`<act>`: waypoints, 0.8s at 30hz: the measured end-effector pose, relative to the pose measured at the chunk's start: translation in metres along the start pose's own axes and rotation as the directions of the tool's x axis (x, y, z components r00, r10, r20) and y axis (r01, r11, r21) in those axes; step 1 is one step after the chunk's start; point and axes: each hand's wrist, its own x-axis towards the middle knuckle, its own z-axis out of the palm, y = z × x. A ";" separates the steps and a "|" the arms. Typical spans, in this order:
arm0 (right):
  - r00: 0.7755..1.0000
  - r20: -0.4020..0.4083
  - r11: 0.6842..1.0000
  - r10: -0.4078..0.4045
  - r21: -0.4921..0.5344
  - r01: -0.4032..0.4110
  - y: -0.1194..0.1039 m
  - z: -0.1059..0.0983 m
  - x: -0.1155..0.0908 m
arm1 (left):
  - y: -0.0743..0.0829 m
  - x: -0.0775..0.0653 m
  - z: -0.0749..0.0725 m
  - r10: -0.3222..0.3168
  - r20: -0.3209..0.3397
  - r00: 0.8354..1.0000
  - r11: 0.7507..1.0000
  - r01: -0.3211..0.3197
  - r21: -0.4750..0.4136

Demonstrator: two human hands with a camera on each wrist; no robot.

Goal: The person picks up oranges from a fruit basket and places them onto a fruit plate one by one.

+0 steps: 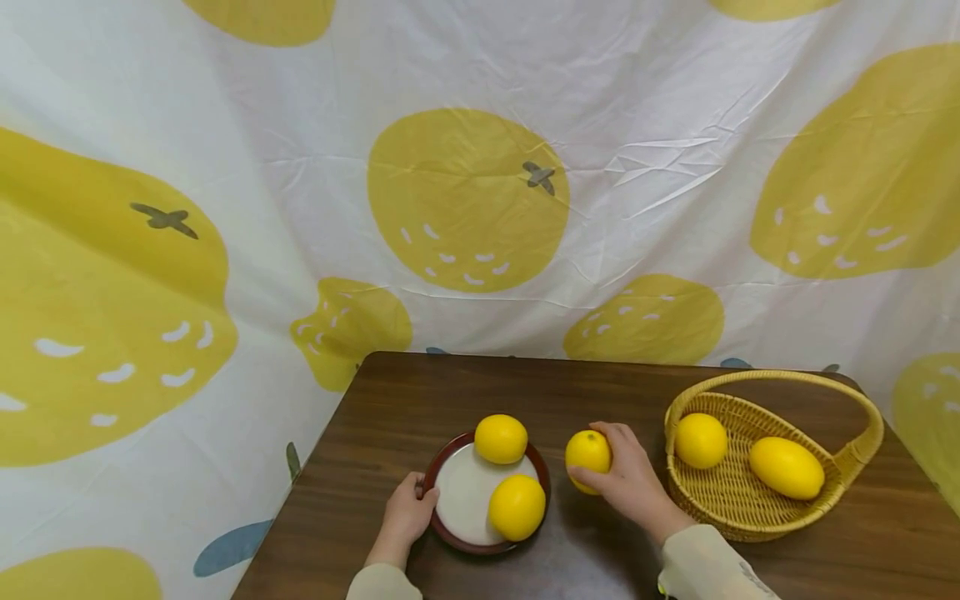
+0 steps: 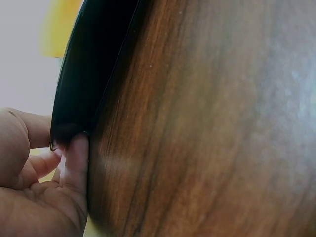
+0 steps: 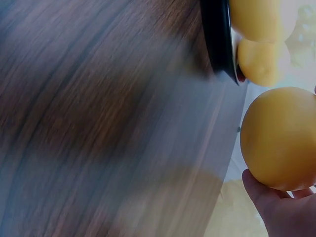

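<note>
My left hand [image 1: 408, 510] pinches the left rim of a round plate [image 1: 459, 492] with a white middle and a dark red edge. In the left wrist view the fingers [image 2: 75, 160] meet at the plate's dark outer side [image 2: 94, 64]. On the plate lie two lemons, one toward the back [image 1: 501, 439] and one at the front right [image 1: 517, 507]. Between plate and basket, my right hand [image 1: 626, 475] holds another lemon [image 1: 588, 457], thumb on its near side. The right wrist view shows that lemon [image 3: 279, 138] raised off the table.
A wicker basket [image 1: 738, 518] with a tall arched handle stands at the right, holding a round lemon [image 1: 701, 441] and a longer one [image 1: 787, 467]. Behind the brown wooden table [image 1: 600, 387] hangs a white cloth [image 1: 315, 208] printed with lemons.
</note>
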 end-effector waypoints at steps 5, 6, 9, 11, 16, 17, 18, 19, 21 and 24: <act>1.000 0.011 1.000 0.025 0.010 -0.025 -0.003 0.008 0.003 | 0.000 -0.001 0.000 0.001 -0.005 1.000 1.000 -0.001 -0.003; 0.999 0.013 0.999 0.029 0.016 -0.030 -0.003 0.010 0.004 | 0.000 -0.001 0.000 -0.002 -0.003 1.000 1.000 0.002 -0.004; 0.999 0.013 0.999 0.036 0.034 -0.036 -0.005 0.014 0.006 | 0.001 -0.001 0.000 -0.009 -0.005 1.000 1.000 0.009 -0.011; 0.999 0.009 0.998 0.034 0.043 -0.034 -0.005 0.016 0.007 | 0.001 -0.001 0.000 -0.002 -0.009 1.000 1.000 0.002 -0.008; 1.000 0.002 0.999 0.023 0.049 -0.023 -0.007 0.022 0.010 | 0.000 -0.001 0.000 0.002 -0.013 1.000 1.000 -0.002 0.000; 1.000 0.002 0.999 0.020 0.050 -0.020 -0.007 0.024 0.011 | 0.001 -0.001 0.000 0.000 -0.011 1.000 1.000 0.000 -0.002; 1.000 0.002 0.999 0.018 0.051 -0.018 -0.008 0.025 0.011 | 0.001 -0.001 0.000 -0.002 -0.010 1.000 1.000 0.002 -0.003; 1.000 0.002 0.998 0.017 0.052 -0.017 -0.009 0.026 0.012 | 0.001 -0.001 0.000 -0.006 -0.008 1.000 1.000 0.006 -0.006; 1.000 0.002 0.998 0.016 0.060 -0.016 -0.010 0.029 0.013 | 0.001 -0.001 0.000 -0.006 -0.007 1.000 1.000 0.006 -0.008; 1.000 0.009 0.998 0.014 0.066 -0.015 -0.012 0.033 0.015 | 0.001 -0.001 0.000 -0.003 -0.008 1.000 1.000 0.003 -0.012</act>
